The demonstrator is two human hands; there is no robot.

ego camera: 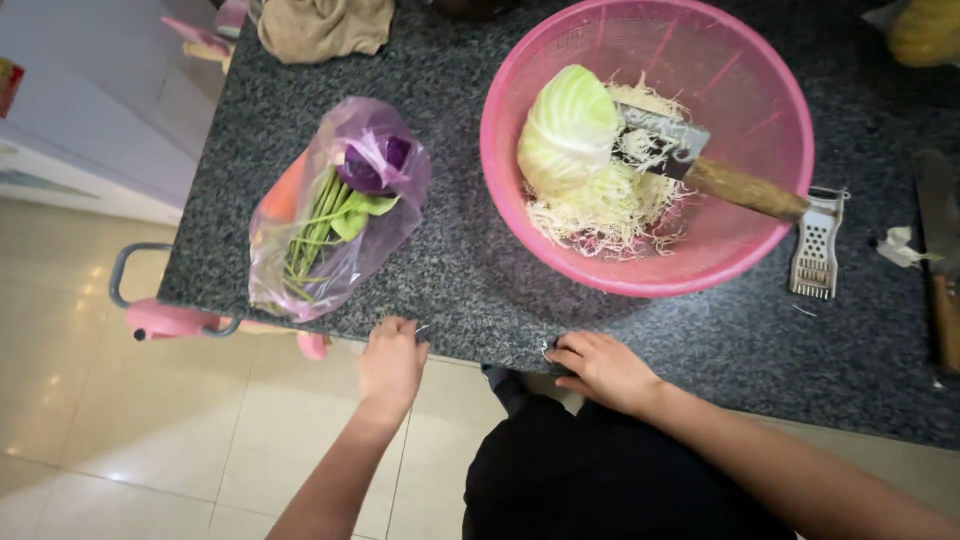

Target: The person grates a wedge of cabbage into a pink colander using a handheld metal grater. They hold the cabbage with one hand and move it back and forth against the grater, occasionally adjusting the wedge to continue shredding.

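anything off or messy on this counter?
Mostly tidy. The cleaver lies inside the pink basket, blade buried in shredded cabbage beside the cabbage half, handle propped over the rim. The plastic bag of vegetables slumps at the counter's front edge. Both hands rest there, empty.

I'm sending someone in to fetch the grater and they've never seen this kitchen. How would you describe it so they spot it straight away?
Find the round pink plastic basket holding the cut cabbage half on the dark speckled stone counter. Just off the basket's right-hand rim lies the small flat metal grater, pale handle end toward the wall. It is the only perforated silver thing there; the wooden-handled cleaver lies inside the basket.
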